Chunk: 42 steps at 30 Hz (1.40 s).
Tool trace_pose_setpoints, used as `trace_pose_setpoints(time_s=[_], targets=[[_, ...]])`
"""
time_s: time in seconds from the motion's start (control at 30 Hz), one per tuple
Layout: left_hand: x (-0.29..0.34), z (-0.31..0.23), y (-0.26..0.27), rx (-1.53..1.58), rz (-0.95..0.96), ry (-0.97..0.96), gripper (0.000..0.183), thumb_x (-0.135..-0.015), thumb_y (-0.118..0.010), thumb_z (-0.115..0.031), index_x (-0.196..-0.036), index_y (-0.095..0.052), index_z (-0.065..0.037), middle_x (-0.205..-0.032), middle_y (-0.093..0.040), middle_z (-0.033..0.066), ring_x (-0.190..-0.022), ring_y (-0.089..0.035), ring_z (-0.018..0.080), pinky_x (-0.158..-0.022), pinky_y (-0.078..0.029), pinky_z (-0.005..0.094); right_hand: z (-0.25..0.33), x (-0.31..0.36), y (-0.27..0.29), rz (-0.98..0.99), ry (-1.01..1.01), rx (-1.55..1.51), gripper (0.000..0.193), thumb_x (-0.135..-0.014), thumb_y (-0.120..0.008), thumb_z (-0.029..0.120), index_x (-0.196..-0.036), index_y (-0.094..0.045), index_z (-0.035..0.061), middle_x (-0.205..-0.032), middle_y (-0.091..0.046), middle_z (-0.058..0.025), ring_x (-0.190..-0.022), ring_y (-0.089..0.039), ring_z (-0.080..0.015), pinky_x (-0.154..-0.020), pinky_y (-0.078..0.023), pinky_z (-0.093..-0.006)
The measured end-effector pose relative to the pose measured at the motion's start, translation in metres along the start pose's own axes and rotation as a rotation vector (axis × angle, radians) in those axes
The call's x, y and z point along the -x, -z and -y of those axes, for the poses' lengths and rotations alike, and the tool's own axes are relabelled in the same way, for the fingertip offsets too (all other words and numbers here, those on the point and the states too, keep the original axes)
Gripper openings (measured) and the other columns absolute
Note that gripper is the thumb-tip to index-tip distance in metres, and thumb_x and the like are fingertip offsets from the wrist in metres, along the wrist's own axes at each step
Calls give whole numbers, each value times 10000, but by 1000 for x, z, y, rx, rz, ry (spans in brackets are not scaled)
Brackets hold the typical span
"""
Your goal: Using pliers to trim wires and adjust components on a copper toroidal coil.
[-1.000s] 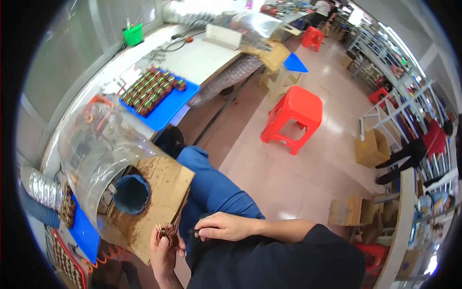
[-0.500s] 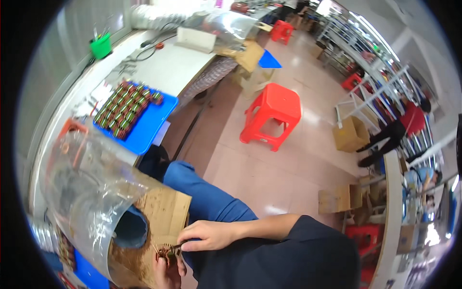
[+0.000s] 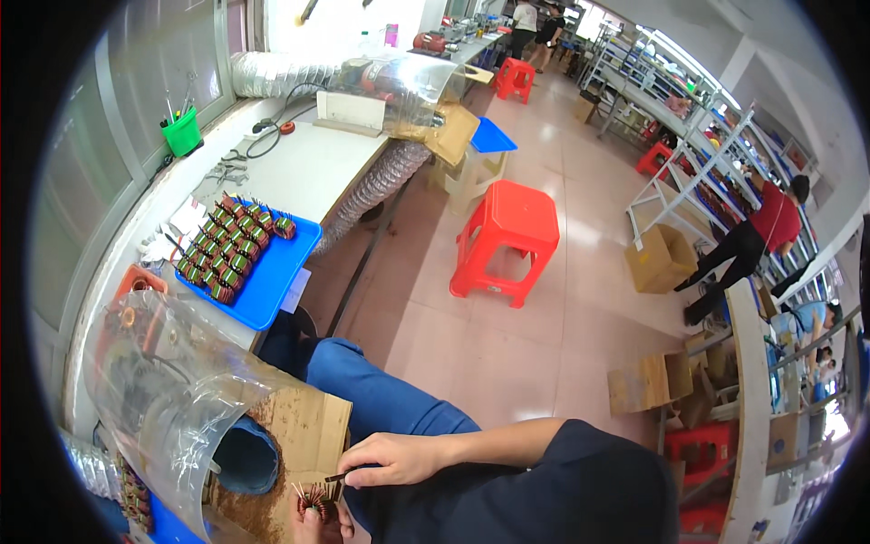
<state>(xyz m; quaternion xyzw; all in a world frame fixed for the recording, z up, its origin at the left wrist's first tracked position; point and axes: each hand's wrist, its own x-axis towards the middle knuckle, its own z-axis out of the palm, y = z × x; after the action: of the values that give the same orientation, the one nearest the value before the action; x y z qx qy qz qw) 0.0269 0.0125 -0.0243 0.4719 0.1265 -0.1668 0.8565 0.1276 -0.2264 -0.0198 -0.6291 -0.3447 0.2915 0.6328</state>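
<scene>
At the lower edge, my left hand (image 3: pixel 319 529) is closed round a small wire-wound ring coil (image 3: pixel 314 500) with reddish copper windings, a bit of green and several pale wire ends sticking up. My right hand (image 3: pixel 391 459) grips a slim dark tool (image 3: pixel 336 477) whose exact kind I cannot make out. Its tip lies just above the coil's wires; whether they touch I cannot tell. Both hands are over the near edge of a brown cardboard sheet (image 3: pixel 317 419), dusted with reddish-brown scrapings. Beside them a clear plastic hood (image 3: pixel 172 390) arches over a dark round duct mouth (image 3: pixel 246 458).
A blue tray (image 3: pixel 263 304) of several similar coils (image 3: pixel 222 249) stands on the white bench (image 3: pixel 299 154). Behind it are pliers (image 3: pixel 227 168) and a green cup (image 3: pixel 182 133) of tools. A red stool (image 3: pixel 512 231) stands on the floor; a person (image 3: pixel 761 227) works by racks at right.
The view has tilted, so the bench and stool appear lower. The tool has drawn slightly up from the coil, and the coil is turned with more wire ends showing.
</scene>
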Motion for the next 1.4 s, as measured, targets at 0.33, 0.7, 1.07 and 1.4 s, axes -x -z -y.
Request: trace_pose_setpoints(time_s=[0.33, 0.7, 1.07, 1.4], targets=[[20, 8, -1, 123, -43, 81, 342, -1038, -520, -391, -1218, -608, -114, -894, -653, 44, -657, -550, 167, -600, -432, 293, -2, 10, -17, -68, 94, 83, 323, -1047, -533, 268, -1045, -608, -46, -922, -662, -194, -875, -642, -340, -790, -497, -389], [-8, -16, -23, -29, 62, -84, 375, -1015, -541, -317, -1222, -512, -5, -819, -583, 87, -585, -537, 120, -468, -405, 228, 9, -13, 19, -250, 173, 569, 242, -879, -741, 231, -970, -678, 16, -873, -674, -154, -797, -651, -346, -722, -523, -385], [18, -14, -7, -46, 135, 2, 322, -1025, -542, -285, -1211, -517, -23, -814, -598, 51, -627, -542, 71, -516, -420, 205, -3, -36, -9, -84, 263, 623, 254, -850, -736, 176, -1017, -645, 6, -893, -651, -145, -816, -624, -339, -738, -501, -391], [21, -11, 8, 69, 319, 146, 319, -988, -607, -267, -1189, -531, -30, -868, -569, 42, -616, -508, 76, -519, -397, 210, -9, -44, -2, 139, 248, 575, 240, -831, -756, 213, -923, -659, 14, -773, -614, -124, -695, -614, -323, -632, -484, -385]])
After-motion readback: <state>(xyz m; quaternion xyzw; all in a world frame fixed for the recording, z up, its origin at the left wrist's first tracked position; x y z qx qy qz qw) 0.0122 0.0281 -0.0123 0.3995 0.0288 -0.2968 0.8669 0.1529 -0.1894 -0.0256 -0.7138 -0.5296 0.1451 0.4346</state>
